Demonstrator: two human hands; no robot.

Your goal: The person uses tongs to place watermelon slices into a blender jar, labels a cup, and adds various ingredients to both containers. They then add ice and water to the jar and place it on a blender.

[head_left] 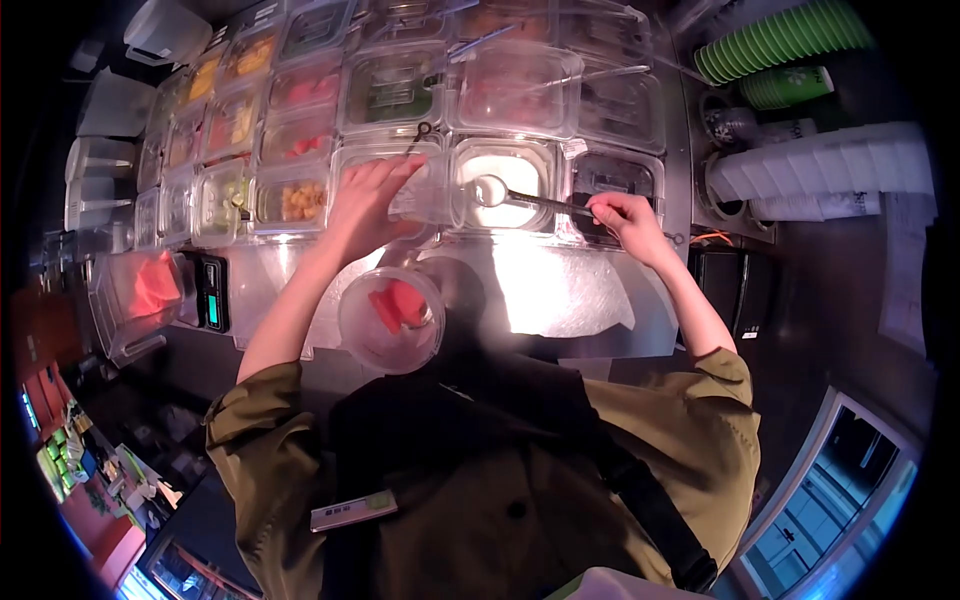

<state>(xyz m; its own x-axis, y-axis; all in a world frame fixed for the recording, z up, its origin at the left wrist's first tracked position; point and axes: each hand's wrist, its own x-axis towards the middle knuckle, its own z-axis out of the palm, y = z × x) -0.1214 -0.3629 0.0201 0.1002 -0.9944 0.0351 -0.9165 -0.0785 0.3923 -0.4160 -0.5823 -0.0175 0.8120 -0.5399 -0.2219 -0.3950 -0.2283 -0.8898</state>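
My right hand [625,222] is closed on the handle of a ladle [488,191]. Its round bowl hangs over a clear container of white contents [520,178], which stands uncovered in the front row. To the left, my left hand [375,203] has its thumb and fingers curved around a see-through plastic lid [425,192], tilted beside that container; its far edge is hard to make out. Close to my body stands a clear round tub [365,350] with red pieces [402,305] inside.
Rows of lidded containers [515,85] fill the counter's back. Left are a digital scale [212,292] and a clear bin [110,300] with red contents. Stacked green cups [785,42] and white cups [820,165] lie right. A metal worktop [560,285] runs in front.
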